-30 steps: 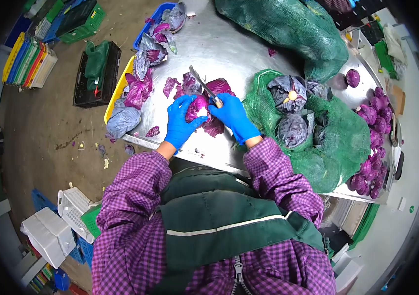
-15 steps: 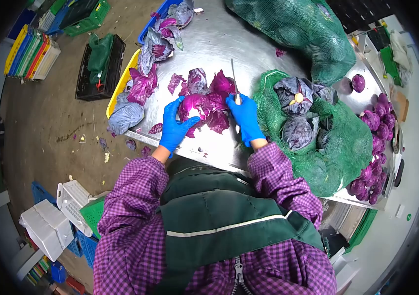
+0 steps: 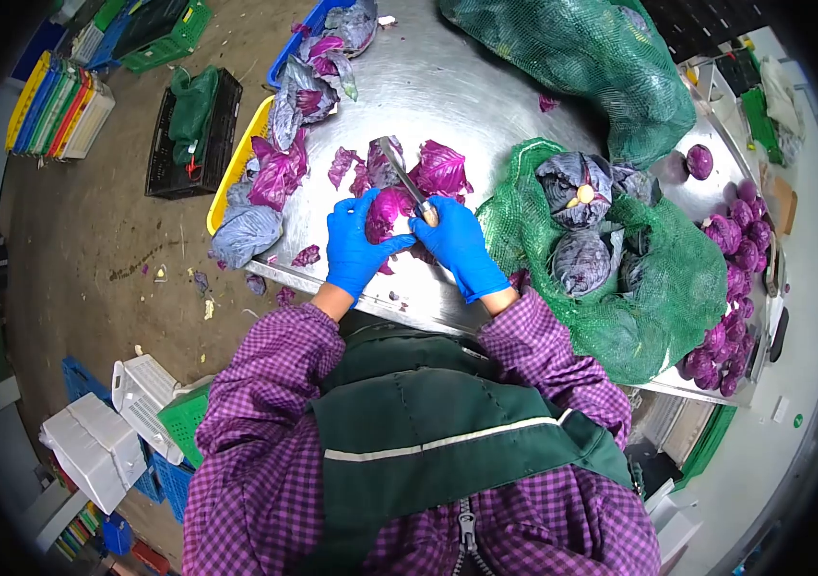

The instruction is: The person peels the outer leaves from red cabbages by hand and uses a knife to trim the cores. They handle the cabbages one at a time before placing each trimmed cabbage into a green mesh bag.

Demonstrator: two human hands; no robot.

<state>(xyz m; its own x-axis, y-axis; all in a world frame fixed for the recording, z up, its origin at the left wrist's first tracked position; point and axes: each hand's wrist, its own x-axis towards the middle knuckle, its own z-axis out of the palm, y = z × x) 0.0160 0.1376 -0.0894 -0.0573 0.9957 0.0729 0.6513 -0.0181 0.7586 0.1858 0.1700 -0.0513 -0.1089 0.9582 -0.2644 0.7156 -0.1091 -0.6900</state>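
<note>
Both my hands wear blue gloves. My left hand (image 3: 355, 244) is closed around the left side of a red cabbage (image 3: 388, 213) on the metal table (image 3: 399, 82). In my right hand (image 3: 457, 246) is a knife (image 3: 406, 180); its blade points up and to the left, over the cabbage. My right fingers also come against the cabbage's right side, and the hands hide much of it. Loose purple leaves (image 3: 440, 170) lie just beyond my hands.
An open green net bag (image 3: 658, 307) with cabbages (image 3: 581, 261) lies to the right, a fuller net bag (image 3: 581, 62) behind. Peeled cabbages (image 3: 740, 254) are heaped at the far right. Leaves fill a yellow crate (image 3: 226, 178) and a blue crate (image 3: 286, 53) on the left.
My right hand has moved left to the cabbage, and the knife has swung from upright to tilting left over it. My left hand has shifted slightly right with a closer hold.
</note>
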